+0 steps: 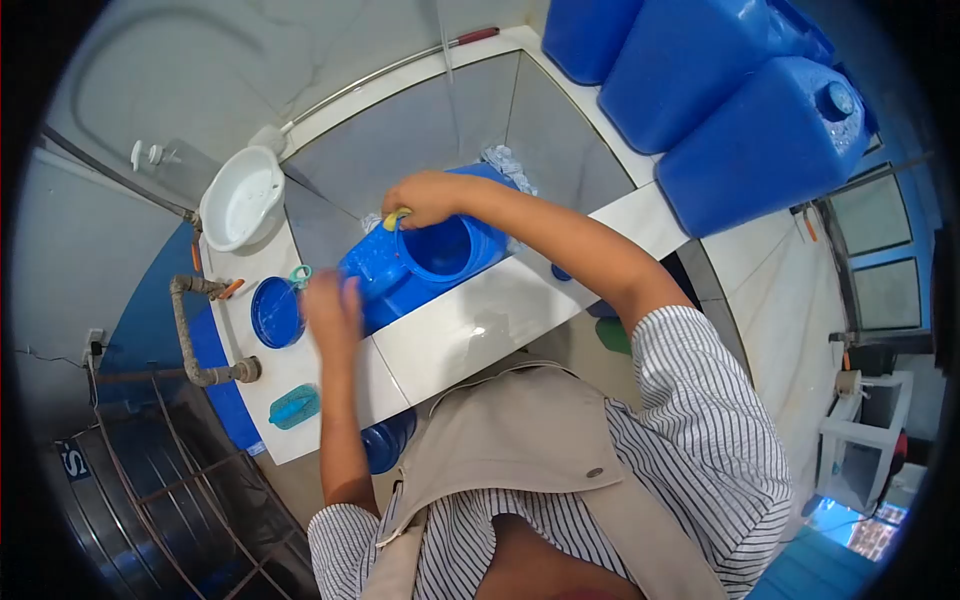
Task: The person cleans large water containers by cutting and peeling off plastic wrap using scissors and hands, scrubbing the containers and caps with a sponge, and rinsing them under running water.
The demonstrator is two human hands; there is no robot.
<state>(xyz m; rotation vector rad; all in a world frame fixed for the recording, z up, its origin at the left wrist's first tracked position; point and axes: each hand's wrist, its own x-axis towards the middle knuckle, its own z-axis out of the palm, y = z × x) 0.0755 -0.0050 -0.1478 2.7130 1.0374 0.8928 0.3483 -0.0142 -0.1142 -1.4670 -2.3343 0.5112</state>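
A large blue plastic container [385,270] lies tilted in the tiled sink [370,125], its wide round opening facing up. At the rim of that opening, my right hand [428,198] is closed on a yellow sponge [397,218], only partly visible under the fingers. My left hand [332,305] is smeared by motion beside the container's left end, so its fingers cannot be read. Close to its left stands a round blue tub [277,312] with liquid inside, and a light green ring-shaped handle [300,273] shows beside it.
A teal brush [294,407] lies on the white ledge [480,335]. A white basin [243,200] and clear pump bottle [175,165] stand at back left, near a pipe [190,340]. Several blue jerrycans [760,140] line the right ledge. A red-handled pole [380,75] rests along the back.
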